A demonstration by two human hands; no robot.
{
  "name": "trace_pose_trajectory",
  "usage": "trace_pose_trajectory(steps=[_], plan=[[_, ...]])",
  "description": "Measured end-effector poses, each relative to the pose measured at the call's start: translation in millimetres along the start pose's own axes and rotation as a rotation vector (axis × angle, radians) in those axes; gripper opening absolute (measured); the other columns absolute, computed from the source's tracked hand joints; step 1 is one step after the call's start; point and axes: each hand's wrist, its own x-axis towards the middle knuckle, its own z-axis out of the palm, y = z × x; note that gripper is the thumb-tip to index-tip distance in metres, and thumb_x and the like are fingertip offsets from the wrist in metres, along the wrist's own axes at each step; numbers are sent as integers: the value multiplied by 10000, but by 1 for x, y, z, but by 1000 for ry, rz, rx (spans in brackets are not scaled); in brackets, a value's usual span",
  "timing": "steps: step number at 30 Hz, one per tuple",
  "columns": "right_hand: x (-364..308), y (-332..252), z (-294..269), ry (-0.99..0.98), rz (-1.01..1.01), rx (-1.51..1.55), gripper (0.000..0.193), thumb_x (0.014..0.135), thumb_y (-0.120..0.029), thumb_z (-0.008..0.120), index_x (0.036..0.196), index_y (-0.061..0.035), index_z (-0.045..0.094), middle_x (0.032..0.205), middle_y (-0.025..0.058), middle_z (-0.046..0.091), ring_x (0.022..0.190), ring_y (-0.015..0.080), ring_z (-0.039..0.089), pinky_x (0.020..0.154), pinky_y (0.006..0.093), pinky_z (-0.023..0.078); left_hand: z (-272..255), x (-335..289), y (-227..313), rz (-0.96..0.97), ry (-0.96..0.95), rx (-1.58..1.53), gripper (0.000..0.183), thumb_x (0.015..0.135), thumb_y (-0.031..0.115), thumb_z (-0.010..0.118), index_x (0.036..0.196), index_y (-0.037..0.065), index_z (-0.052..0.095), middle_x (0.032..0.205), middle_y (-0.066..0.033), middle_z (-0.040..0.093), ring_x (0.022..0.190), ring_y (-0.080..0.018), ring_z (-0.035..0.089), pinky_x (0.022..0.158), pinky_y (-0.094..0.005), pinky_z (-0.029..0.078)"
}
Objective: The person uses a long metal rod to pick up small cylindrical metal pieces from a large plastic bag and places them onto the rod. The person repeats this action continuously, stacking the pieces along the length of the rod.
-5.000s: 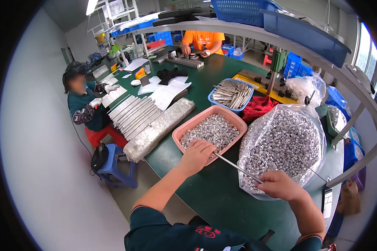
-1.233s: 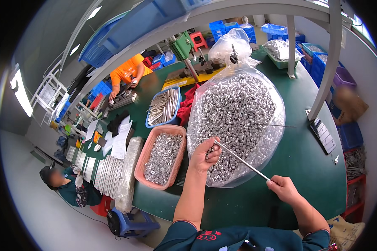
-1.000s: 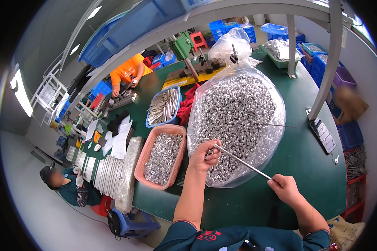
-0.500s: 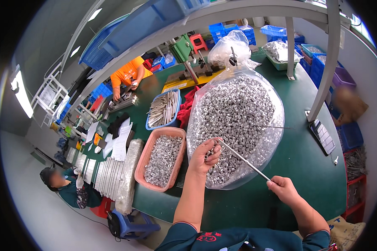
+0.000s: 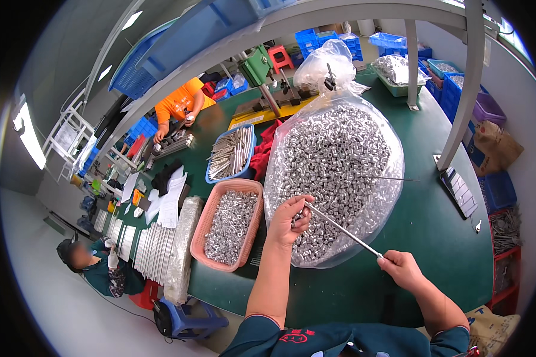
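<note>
A thin metal rod (image 5: 345, 231) slants over the near side of a clear plastic bag (image 5: 394, 172) heaped with small silvery metal sleeves (image 5: 339, 149). My right hand (image 5: 401, 269) is closed around the rod's lower right end. At its upper left end, the thumb and fingertips of my left hand (image 5: 290, 219) are beside the tip. Several small metal sleeves lie in the curled fingers of that hand, partly hidden. A thinner rod (image 5: 393, 178) sticks out of the heap to the right. Left of the bag, a pink basket (image 5: 198, 238) holds more small metal parts.
A blue basket (image 5: 211, 172) of metal pins and a red cloth (image 5: 262, 162) sit behind the pink basket. Farther back stands a green press (image 5: 257, 66). A phone (image 5: 458, 191) lies by the shelf post (image 5: 458, 131) at right. Two co-workers sit at left.
My left fingers have shifted slightly at the rod's tip, and fewer of the sleeves in them show. The right hand keeps its hold on the rod, almost in place.
</note>
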Motion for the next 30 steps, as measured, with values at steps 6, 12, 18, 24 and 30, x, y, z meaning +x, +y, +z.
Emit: trace_pose_trajectory(steps=[6, 12, 18, 24, 30], plan=[[-1, 1, 5, 41, -37, -1, 301, 914, -237, 614, 777, 27, 567, 564, 34, 448, 541, 97, 403, 491, 311, 358, 4, 4, -18, -78, -43, -55, 387, 960, 324, 545, 1124, -26, 573, 726, -26, 519, 473, -46, 363, 395, -169, 246], [0, -1, -1, 63, -36, 22, 308, 920, -249, 603, 766, 15, 568, 569, 21, 443, 546, 90, 394, 494, 302, 354, 13, 4, -11, -154, 15, -66, 484, 980, 415, 463, 1166, -25, 542, 784, -58, 525, 491, -54, 340, 396, -162, 243], [2, 7, 0, 20, -7, 73, 315, 925, -265, 594, 767, 7, 574, 578, 2, 442, 555, 79, 395, 497, 293, 350, -4, 7, -7, -105, 162, -428, 353, 974, 267, 468, 1150, -36, 514, 956, -140, 500, 659, -118, 418, 412, -173, 292], [1, 3, 0, 4, 23, 115, 316, 929, -273, 589, 767, -2, 583, 585, -20, 445, 560, 66, 392, 495, 282, 341, 1, 3, -5, -28, 283, -598, 237, 953, 93, 484, 1156, -19, 533, 977, -141, 532, 661, -110, 435, 417, -174, 303], [0, 1, -2, -19, 37, 104, 268, 924, -237, 588, 767, -19, 594, 628, -37, 491, 572, 47, 421, 502, 245, 345, 6, 2, -5, 17, 159, -198, 231, 958, 141, 505, 1153, 24, 550, 847, -80, 570, 494, -52, 376, 365, -165, 243]])
